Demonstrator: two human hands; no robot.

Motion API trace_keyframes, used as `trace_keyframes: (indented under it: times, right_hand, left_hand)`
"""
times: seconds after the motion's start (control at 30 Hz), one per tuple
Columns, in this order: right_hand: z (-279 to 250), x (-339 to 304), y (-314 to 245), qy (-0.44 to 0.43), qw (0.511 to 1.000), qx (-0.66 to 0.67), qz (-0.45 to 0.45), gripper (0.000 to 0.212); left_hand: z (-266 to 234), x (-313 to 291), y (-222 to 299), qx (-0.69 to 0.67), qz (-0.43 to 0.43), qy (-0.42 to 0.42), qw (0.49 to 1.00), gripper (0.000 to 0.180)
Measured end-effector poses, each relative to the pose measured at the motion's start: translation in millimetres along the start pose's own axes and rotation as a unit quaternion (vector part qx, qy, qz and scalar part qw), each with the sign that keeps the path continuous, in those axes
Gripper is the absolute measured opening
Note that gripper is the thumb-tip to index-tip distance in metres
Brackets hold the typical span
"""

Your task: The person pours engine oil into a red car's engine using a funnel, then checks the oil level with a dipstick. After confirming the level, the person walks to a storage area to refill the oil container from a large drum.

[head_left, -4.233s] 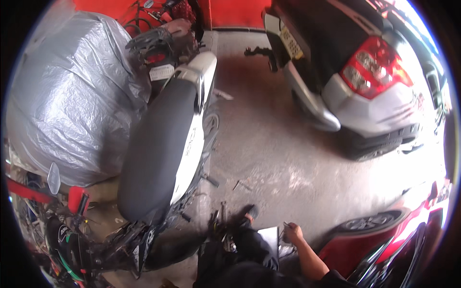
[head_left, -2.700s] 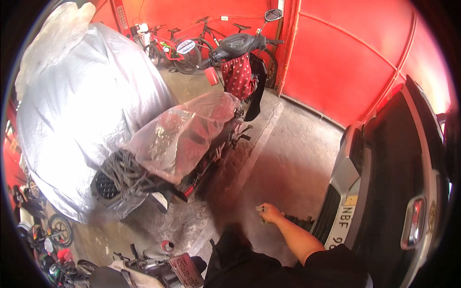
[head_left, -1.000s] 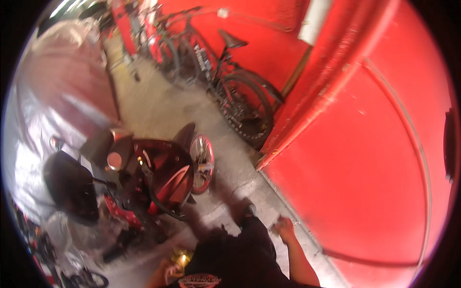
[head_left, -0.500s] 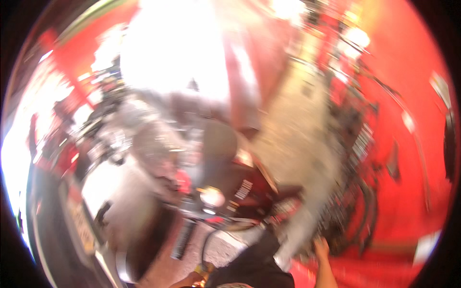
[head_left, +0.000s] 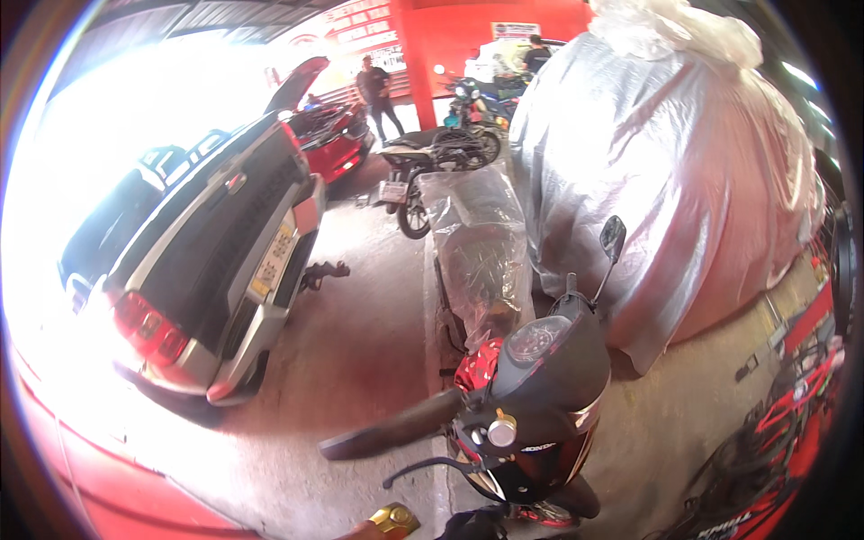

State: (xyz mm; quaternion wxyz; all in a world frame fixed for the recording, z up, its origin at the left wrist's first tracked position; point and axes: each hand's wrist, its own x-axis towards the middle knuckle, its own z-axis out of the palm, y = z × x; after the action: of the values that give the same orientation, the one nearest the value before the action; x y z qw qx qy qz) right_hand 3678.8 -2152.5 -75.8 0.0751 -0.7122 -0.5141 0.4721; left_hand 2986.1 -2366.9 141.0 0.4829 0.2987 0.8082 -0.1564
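At the bottom edge, my left hand (head_left: 364, 531) shows only as a patch of skin beside a gold watch (head_left: 394, 519); its fingers are out of sight. Nearest to it is a black motorcycle (head_left: 526, 459) in front of me, with a brake lever (head_left: 432, 465) and a dark handlebar grip (head_left: 387, 427) pointing left. It has a round gauge (head_left: 533, 342) and a mirror (head_left: 613, 240) on a thin stalk. A red patterned cloth (head_left: 477, 364) sits against it. My right hand is outside the picture.
A pickup truck (head_left: 207, 243) stands left, a red car (head_left: 333, 144) behind it with its hood up. Plastic sheeting (head_left: 481, 243) lies beyond the motorcycle. A silver cover (head_left: 657, 162) drapes a large shape. A person (head_left: 373, 90) stands far off. Red and black parts (head_left: 774, 450) crowd the right.
The view has swung, and the blur has mostly cleared. The motorcycle now sits further right in the picture. My right hand, earlier at the lower right, has gone out of view.
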Motion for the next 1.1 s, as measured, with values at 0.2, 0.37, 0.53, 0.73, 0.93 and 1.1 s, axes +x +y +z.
trace_keyframes:
  times: [0.2,0.37,0.53,0.73,0.93,1.1]
  right_hand:
    - [-49,151,-94,-0.023,0.969,-0.209,-0.132,0.046]
    - [-80,170,-171,-0.131,0.984,-0.028,-0.115,0.032]
    - [-146,179,-166,-0.145,0.985,-0.047,-0.083,0.041]
    - [-204,92,-173,-0.113,0.976,-0.188,0.011,0.045]
    - [-242,-24,-343,-0.048,0.984,-0.093,0.145,0.032]
    - [-262,123,-247,-0.153,0.910,0.321,0.213,0.034]
  left_hand:
    - [79,-34,76,-0.042,-0.039,0.043,0.997,0.053]
    - [151,-93,133,-0.066,-0.089,0.059,0.992,0.057]
    - [162,-109,182,-0.082,-0.082,0.054,0.992,0.058]
    - [166,-104,196,-0.121,-0.081,0.028,0.989,0.054]
    - [173,-92,200,-0.152,-0.073,0.006,0.986,0.051]
    - [164,-84,238,-0.173,-0.079,0.013,0.982,0.048]
